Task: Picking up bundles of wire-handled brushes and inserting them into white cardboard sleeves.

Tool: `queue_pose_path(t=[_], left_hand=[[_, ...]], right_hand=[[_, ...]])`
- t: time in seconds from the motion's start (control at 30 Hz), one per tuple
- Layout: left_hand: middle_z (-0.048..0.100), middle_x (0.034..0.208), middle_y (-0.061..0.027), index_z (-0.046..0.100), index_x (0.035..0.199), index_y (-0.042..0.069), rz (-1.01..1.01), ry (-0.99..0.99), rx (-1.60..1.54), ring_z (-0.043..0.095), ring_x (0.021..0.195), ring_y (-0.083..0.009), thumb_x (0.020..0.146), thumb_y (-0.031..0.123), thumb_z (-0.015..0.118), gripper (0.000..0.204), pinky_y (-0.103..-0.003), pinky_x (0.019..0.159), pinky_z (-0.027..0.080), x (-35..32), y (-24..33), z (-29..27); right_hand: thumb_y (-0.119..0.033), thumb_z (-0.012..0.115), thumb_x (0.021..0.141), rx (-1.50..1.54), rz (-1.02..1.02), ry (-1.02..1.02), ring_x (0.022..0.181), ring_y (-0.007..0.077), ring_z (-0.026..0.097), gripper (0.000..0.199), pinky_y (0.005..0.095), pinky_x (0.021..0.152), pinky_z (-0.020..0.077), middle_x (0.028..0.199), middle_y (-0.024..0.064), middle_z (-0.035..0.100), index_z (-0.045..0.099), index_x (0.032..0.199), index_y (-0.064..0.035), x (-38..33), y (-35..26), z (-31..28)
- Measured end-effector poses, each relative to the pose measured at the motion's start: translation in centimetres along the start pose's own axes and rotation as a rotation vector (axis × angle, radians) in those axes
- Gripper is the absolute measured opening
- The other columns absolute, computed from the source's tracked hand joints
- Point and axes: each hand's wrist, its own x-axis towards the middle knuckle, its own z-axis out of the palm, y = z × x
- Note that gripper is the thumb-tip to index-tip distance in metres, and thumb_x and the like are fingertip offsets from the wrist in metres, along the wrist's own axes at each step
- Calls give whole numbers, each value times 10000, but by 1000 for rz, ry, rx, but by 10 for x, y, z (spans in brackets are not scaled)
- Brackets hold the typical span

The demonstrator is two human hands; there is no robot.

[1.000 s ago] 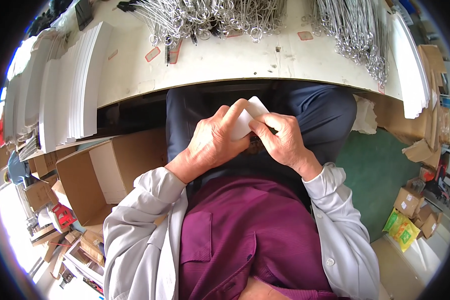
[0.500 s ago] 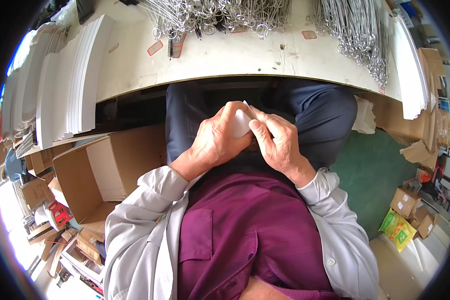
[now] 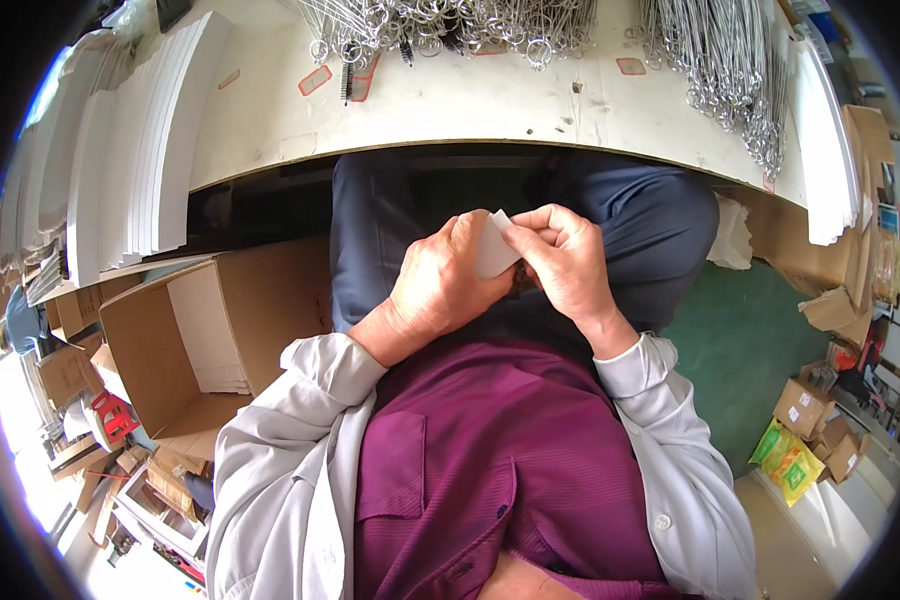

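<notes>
Head view: left hand (image 3: 440,285) and right hand (image 3: 565,260) together over the lap, below the tabletop's near edge. Small white card (image 3: 492,250) pinched between them; left fingers curled around its lower side, right thumb and forefinger nipping the top corner. Both grips narrow, closed on the card. Something dark under the card by the right palm, too hidden to tell.

Card well short of the tabletop (image 3: 450,100), held in the air above the dark trousers (image 3: 660,230).

Step in hand, judged: folding or working the card between fingertips, likely mid-fold since the corner sticks up past the left fingers. Next move probably calls for a firm pinch along the crease, left hand steadying, right fingers sliding along the edge; cannot tell how far along the fold is.

Around: stacks of white sheets (image 3: 140,160) standing along the tabletop's left edge, more sheets (image 3: 820,150) at the right edge. Metal wire hooks (image 3: 450,25) heaped along the far edge, another bunch (image 3: 720,70) toward the far right corner. Open cardboard box (image 3: 190,340) on the floor left of the knees, white sheets inside. Green floor mat (image 3: 760,350) to the right, small boxes (image 3: 815,420) and a yellow-green packet (image 3: 785,460) beyond it.
</notes>
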Motion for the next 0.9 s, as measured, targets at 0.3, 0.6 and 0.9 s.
queue_pose_path(t=[0.3, 0.6, 0.9], left_hand=[[714, 1045, -203, 611, 1201, -5, 19, -18, 5, 733, 902, -386, 724, 191, 868, 576, -442, 758, 616, 1, -2, 0], [717, 1023, -204, 608, 1215, -12, 42, 22, 18, 735, 881, -383, 715, 193, 873, 601, -444, 741, 619, -8, -8, 4], [705, 954, -199, 585, 1209, -31, 66, 38, 69, 731, 811, -382, 730, 220, 864, 609, -453, 680, 617, -14, -12, 8]], right_hand=[[-126, 753, 959, -41, -118, 90, 620, 28, 592, 174, 224, 550, 475, 712, 21, 701, 709, 864, 13, 1, 10, 5], [-88, 744, 955, -146, -268, 104, 639, 35, 604, 152, 239, 556, 479, 690, 51, 701, 702, 860, 24, -8, 17, 15], [-100, 767, 933, -55, -46, 28, 646, 36, 603, 160, 250, 553, 483, 699, 36, 705, 708, 836, 13, 3, 18, 10]])
